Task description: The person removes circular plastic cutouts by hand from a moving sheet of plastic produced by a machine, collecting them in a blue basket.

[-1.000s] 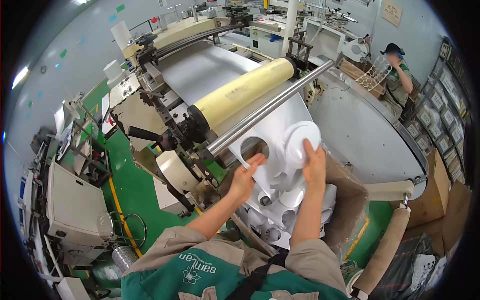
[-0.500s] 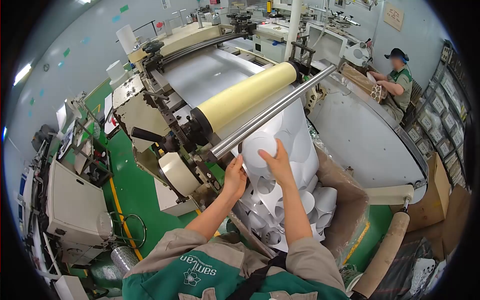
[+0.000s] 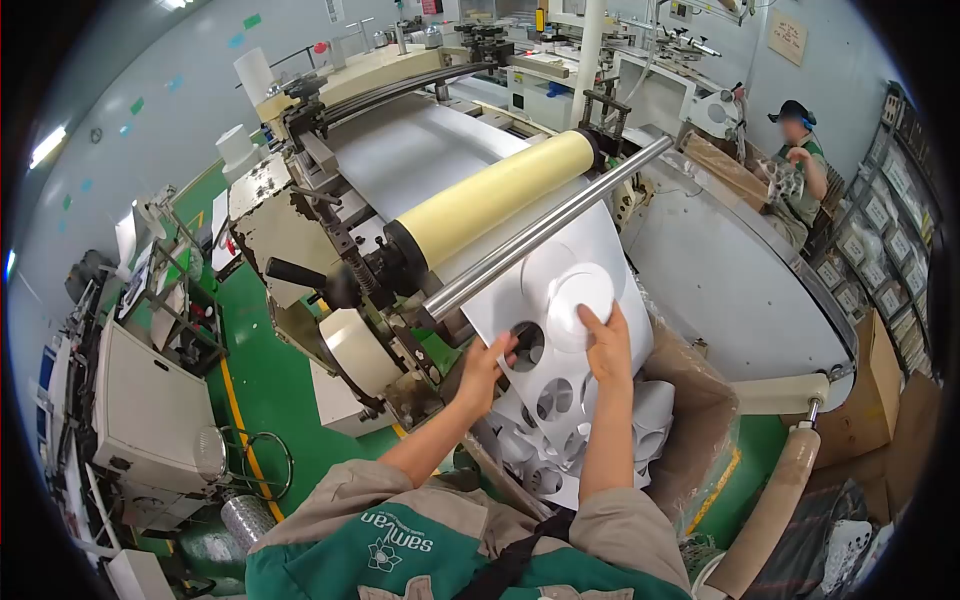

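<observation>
A white sheet with rows of round cut-outs (image 3: 552, 372) hangs down from beneath the steel bar. At its left edge is my left hand (image 3: 484, 374), closed on the margin beside a round hole, with fingertips showing at the hole. My right hand (image 3: 608, 348) grips white round discs (image 3: 585, 292), thumb on top, in front of the sheet. The discs overlap one another, and the fingers beneath them are hidden.
A steel bar (image 3: 550, 228) and a yellow roller (image 3: 500, 190) cross above my hands. Below, a lined cardboard box (image 3: 690, 400) holds crumpled punched scrap (image 3: 650, 425). A brown-wrapped roller (image 3: 765, 510) stands right. Another person (image 3: 800, 175) sits at the far right.
My right hand has moved right and slightly down with the discs. My left hand has shifted right onto the sheet's edge. More round holes show in the sheet.
</observation>
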Motion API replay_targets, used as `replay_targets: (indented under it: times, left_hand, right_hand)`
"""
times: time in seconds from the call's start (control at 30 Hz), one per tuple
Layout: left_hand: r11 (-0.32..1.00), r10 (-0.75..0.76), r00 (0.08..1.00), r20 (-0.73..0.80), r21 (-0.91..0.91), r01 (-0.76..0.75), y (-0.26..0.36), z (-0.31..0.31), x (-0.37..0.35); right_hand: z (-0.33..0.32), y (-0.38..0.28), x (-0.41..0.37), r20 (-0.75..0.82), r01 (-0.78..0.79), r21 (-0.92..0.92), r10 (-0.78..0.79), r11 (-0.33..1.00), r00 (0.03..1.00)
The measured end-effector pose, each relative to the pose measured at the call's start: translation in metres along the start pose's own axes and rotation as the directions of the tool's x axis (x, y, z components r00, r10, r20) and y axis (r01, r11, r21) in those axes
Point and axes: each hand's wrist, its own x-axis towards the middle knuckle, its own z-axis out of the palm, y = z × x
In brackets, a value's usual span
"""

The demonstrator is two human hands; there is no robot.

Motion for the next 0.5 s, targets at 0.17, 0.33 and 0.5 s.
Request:
replay_targets:
  times: [0.17,0.33,0.5]
  left_hand:
    - [0.943,0.219,0.976,-0.021,-0.250,-0.217,0.015,-0.008,0.031]
    - [0.942,0.146,0.989,0.004,-0.305,-0.138,0.008,-0.007,0.021]
    - [0.915,0.169,0.985,0.032,-0.376,-0.145,-0.003,0.008,0.016]
  right_hand:
    - [0.043,0.006,0.021,0.238,-0.090,-0.274,0.158,0.958,0.958]
    - [0.037,0.026,0.028,0.246,-0.173,-0.401,0.287,0.900,0.926]
    - [0.006,0.027,0.004,0.078,-0.090,-0.127,0.101,0.988,0.992]
